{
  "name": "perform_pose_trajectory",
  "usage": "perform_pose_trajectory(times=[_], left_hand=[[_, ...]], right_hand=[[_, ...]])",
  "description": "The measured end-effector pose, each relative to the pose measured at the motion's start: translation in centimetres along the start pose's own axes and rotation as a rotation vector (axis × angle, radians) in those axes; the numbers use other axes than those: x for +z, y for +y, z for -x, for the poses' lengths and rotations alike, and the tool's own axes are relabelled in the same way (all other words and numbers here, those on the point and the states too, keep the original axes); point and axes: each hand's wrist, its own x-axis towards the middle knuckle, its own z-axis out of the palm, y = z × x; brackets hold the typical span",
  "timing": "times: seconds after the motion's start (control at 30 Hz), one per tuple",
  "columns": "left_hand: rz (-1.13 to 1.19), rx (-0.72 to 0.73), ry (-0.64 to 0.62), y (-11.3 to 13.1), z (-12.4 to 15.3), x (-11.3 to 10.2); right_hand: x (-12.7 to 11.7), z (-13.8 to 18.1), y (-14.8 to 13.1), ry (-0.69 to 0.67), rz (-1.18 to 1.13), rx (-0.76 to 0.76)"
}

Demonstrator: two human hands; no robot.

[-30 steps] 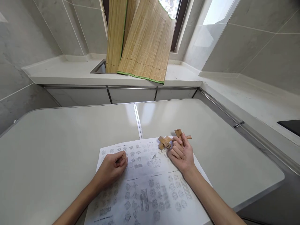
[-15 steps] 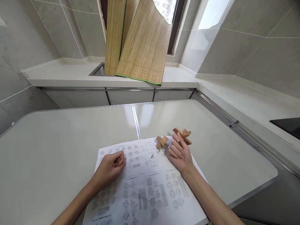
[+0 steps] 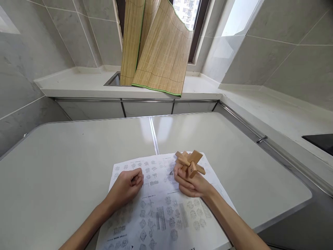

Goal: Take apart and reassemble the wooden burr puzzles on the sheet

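Observation:
My right hand [image 3: 194, 184] holds a wooden interlocking puzzle [image 3: 194, 164] lifted just above a printed sheet of puzzle diagrams [image 3: 163, 208]. A second small wooden puzzle [image 3: 182, 156] sits right behind the held one, partly hidden; I cannot tell whether it touches it. My left hand [image 3: 126, 185] rests on the left part of the sheet, fingers curled into a loose fist with nothing in it.
The sheet lies on a white table [image 3: 78, 156] with a metal seam [image 3: 154, 137] down its middle. Behind it runs a white counter [image 3: 78, 85] with a sink [image 3: 114, 80] and rolled bamboo mats [image 3: 158, 45] leaning at the window. A dark hob [image 3: 319, 140] is at the right.
My right hand has picked the wooden puzzle up from the table right of the sheet and brought it left and nearer, over the sheet. The left hand has stayed put.

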Motion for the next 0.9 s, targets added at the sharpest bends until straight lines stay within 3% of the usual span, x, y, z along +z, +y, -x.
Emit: perform_pose_trajectory(times=[0.2,0.4,0.63,0.9], left_hand=[[0.105,-0.018,0.067,2.6,0.7,0.4],[0.423,-0.045,-0.118,4.7,1.6,1.5],[0.804,-0.308,-0.506,6.3,2.1,2.6],[1.158,-0.467,-0.566,4.6,2.4,4.6]], right_hand=[[-0.2,0.0,0.9,-0.265,0.063,0.313],[-0.3,0.6,0.7,-0.363,0.143,0.519],[0.1,0.1,0.4,-0.493,0.234,0.66],[-0.7,0.3,1.4,-0.486,0.185,0.654]])
